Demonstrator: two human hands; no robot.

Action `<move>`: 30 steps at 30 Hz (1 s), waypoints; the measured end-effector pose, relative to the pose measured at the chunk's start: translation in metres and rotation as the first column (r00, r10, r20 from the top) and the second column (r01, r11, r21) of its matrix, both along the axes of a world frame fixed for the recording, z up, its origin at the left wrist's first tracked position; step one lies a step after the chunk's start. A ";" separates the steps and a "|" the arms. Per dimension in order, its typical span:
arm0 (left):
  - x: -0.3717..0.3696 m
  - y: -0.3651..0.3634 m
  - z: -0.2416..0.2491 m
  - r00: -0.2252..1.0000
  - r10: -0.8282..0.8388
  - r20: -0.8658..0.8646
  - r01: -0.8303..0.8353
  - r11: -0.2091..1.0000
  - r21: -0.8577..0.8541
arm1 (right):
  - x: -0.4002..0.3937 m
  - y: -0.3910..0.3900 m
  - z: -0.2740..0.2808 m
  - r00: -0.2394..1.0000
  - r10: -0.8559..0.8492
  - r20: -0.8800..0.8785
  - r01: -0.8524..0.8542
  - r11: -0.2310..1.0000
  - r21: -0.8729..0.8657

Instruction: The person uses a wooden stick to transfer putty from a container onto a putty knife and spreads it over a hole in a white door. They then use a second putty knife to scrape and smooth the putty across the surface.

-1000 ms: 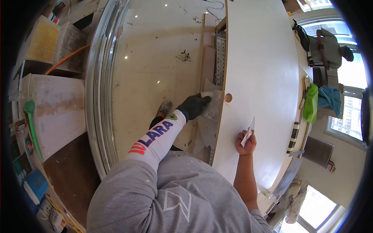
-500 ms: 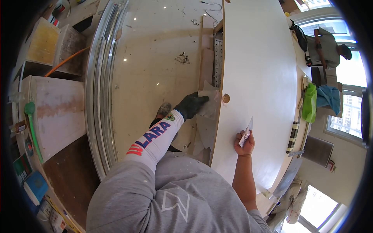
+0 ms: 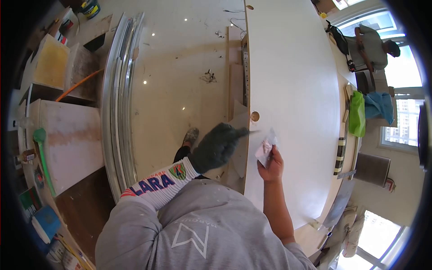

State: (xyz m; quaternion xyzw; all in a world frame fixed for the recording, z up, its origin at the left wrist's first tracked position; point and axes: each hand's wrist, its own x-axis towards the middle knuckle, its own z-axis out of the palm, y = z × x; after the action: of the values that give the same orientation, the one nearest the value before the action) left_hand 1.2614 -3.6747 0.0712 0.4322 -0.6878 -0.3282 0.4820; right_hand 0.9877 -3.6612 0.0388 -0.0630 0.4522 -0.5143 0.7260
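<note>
The gloved left hand (image 3: 218,147) is gripping a thin, blurred piece (image 3: 254,132) near the white panel's (image 3: 294,90) round hole (image 3: 255,116); the bare right hand (image 3: 272,165) is clasping a pink-smeared sheet (image 3: 264,150)

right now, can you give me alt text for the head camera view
A person's bare right hand holds a creased white sheet over a long white panel, with the dark-gloved left hand nearby, something thin and blurred at its fingertips. Long metal strips run beside the pale floor at left.
</note>
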 end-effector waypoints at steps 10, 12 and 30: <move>0.001 -0.027 -0.041 0.991 -0.080 0.107 0.056 0.976 0.213 | -0.005 -0.003 0.024 0.994 -0.105 0.021 0.105 0.994 -0.028; 0.002 -0.037 -0.053 1.000 0.029 -0.012 -0.021 0.893 0.449 | -0.027 0.002 0.006 0.995 -0.095 0.032 0.096 0.994 -0.046; -0.017 -0.065 -0.058 0.990 0.063 0.123 -0.125 0.787 0.604 | -0.065 0.011 -0.042 0.950 0.120 0.288 -0.040 0.962 -0.268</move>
State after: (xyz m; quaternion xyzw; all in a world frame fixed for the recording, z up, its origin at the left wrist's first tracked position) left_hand 1.2439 -3.7401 0.0135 0.6135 -0.5452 -0.4869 0.2989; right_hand 0.9232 -3.6500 -0.0036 -0.0965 0.2621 -0.5426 0.7922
